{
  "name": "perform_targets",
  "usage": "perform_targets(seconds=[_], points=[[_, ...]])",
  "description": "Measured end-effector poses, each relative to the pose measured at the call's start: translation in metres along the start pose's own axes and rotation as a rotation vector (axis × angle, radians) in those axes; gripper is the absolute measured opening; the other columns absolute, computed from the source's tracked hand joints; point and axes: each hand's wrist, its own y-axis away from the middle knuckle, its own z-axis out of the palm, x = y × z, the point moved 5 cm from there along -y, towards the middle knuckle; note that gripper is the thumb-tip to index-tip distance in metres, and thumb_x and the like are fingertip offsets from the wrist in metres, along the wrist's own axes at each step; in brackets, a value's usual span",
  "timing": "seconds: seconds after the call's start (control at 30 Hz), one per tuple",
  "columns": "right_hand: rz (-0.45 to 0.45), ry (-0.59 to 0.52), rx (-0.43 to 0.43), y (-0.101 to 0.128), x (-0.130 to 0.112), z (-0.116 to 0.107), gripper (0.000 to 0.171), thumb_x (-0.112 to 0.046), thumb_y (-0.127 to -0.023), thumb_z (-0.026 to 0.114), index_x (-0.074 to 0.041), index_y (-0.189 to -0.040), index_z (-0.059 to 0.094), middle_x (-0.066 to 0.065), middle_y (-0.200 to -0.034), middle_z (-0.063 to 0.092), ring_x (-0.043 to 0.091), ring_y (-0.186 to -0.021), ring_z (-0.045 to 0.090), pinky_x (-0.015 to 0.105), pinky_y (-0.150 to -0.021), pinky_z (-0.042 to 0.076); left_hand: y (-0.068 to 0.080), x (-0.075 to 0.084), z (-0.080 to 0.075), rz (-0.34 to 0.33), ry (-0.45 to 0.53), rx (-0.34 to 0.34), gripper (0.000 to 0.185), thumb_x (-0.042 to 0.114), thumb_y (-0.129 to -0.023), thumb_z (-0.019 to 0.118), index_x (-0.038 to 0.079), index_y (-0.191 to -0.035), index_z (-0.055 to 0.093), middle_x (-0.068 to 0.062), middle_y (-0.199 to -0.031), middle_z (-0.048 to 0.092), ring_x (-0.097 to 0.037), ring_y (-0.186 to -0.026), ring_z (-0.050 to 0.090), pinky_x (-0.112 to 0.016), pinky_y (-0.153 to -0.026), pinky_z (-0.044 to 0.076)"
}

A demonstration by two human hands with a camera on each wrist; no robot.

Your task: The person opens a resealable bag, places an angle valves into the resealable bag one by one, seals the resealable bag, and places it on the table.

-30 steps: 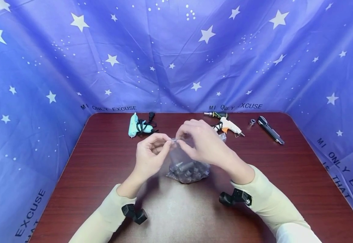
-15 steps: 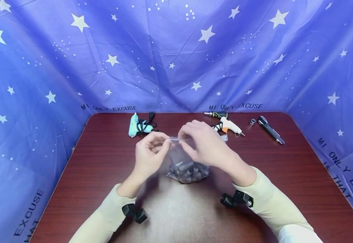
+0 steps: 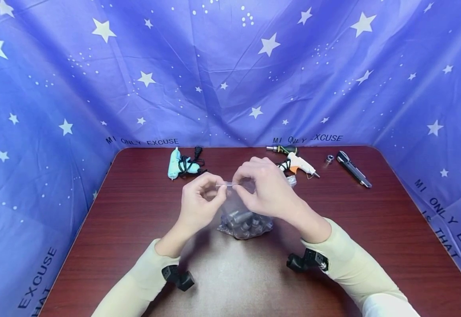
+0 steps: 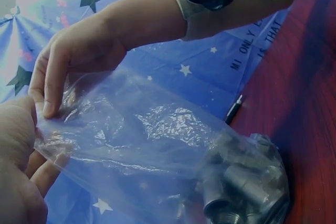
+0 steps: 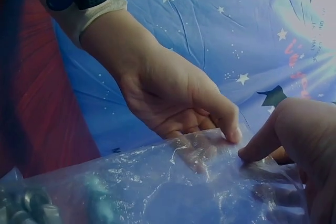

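Plastic bag (image 3: 241, 211) sits pretty much in the middle of the dark red table (image 3: 373, 229), clear and crinkly, with a pile of grey metal fittings (image 3: 244, 222) slumped in the bottom where it rests on the wood. Both hands are up at the top edge of it: the left hand (image 3: 198, 204) has thumb and fingertips pinched on the strip at the mouth, and the right hand (image 3: 264, 187) pinches the same strip just beside it, fingers curled in. From the left wrist view you can see the right hand's fingertips (image 4: 47, 106) pressed onto the film, with the fittings bunched low at the far end. The right wrist view shows the left hand's fingers (image 5: 228, 124) clamped on the bag's edge too. Along the back of the table there's a teal glue gun (image 3: 175, 165) with its black cord off to the left, then a white and orange glue gun (image 3: 299, 164), a screwdriver (image 3: 282, 149) just behind it, a small metal socket (image 3: 329, 158) and a black tool (image 3: 353, 169) well apart on the right. Blue starry cloth (image 3: 230, 66) hangs all round.
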Motion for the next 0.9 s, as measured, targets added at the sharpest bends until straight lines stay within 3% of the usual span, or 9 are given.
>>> perform_targets(seconds=[0.3, 0.53, 0.9], points=[[-0.025, 0.011, -0.009, 0.002, 0.002, -0.002, 0.006, -0.014, -0.087, 0.082, -0.018, -0.087, 0.077, -0.007, -0.080, 0.074, 0.014, -0.076, 0.057, 0.036, -0.073, 0.046, -0.004, 0.003, 0.001, 0.063, -0.042, -0.010, 0.005, -0.010, -0.087, 0.073, -0.005, -0.089, 0.072, -0.019, -0.085, 0.074, -0.012, -0.079, 0.078, -0.032, -0.072, 0.067], [0.000, 0.049, -0.068, 0.006, 0.008, -0.009, 0.003, -0.021, -0.093, 0.081, -0.019, -0.092, 0.080, -0.008, -0.084, 0.075, 0.015, -0.080, 0.059, 0.034, -0.072, 0.048, -0.008, 0.004, 0.002, 0.045, -0.073, -0.074, 0.012, -0.013, -0.090, 0.072, -0.002, -0.091, 0.074, -0.019, -0.087, 0.074, -0.017, -0.076, 0.078, -0.032, -0.070, 0.067], [-0.051, 0.132, -0.089, 0.015, 0.018, -0.016, 0.009, -0.025, -0.099, 0.075, -0.020, -0.092, 0.077, -0.009, -0.083, 0.072, 0.014, -0.083, 0.062, 0.036, -0.077, 0.051, -0.010, 0.007, -0.009, 0.015, -0.153, -0.080, 0.006, -0.005, -0.090, 0.079, 0.000, -0.087, 0.078, -0.016, -0.083, 0.079, 0.001, -0.072, 0.072, -0.023, -0.065, 0.064]])
